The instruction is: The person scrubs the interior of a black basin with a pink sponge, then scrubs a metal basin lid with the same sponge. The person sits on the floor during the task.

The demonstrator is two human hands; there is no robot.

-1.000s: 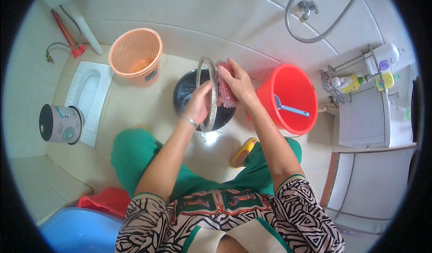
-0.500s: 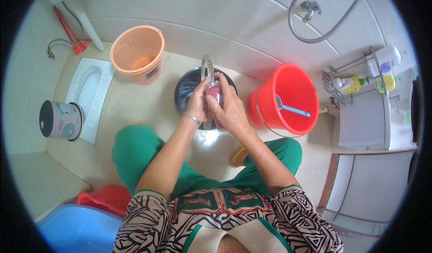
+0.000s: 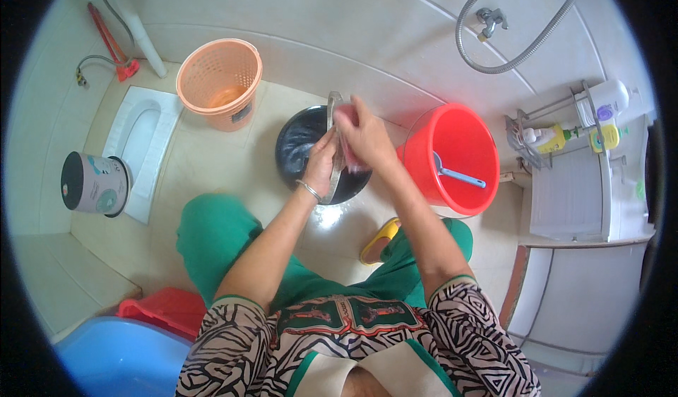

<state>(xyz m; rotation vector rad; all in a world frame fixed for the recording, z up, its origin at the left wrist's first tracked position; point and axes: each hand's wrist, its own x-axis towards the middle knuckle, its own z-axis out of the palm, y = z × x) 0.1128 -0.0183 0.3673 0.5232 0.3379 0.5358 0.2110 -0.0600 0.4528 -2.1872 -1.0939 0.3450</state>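
Observation:
Over a black basin [image 3: 295,143] on the floor, I hold up a thin, round, greyish lid-like disc [image 3: 334,105], seen nearly edge-on. My left hand [image 3: 321,160] is closed on its left side, thumb and fingers at the rim. On the right face of the disc, my right hand [image 3: 369,139] is curled over a soft-looking pinkish-red thing [image 3: 349,155], perhaps a cloth. Motion smears it, so its kind is unclear. Dark, shiny liquid appears to lie in the basin.
At right stands a red bucket [image 3: 426,125] with a blue-handled scoop [image 3: 459,177] inside. A peach perforated basket [image 3: 244,79] is at far left, near a squat toilet [image 3: 145,132] and a lidded bin [image 3: 95,184]. A blue tub [image 3: 120,362] sits at near left.
My right hand has slid up and to the right along the disc, and the pinkish-red thing has moved with it. The left hand still grips the disc, which has shifted slightly right.

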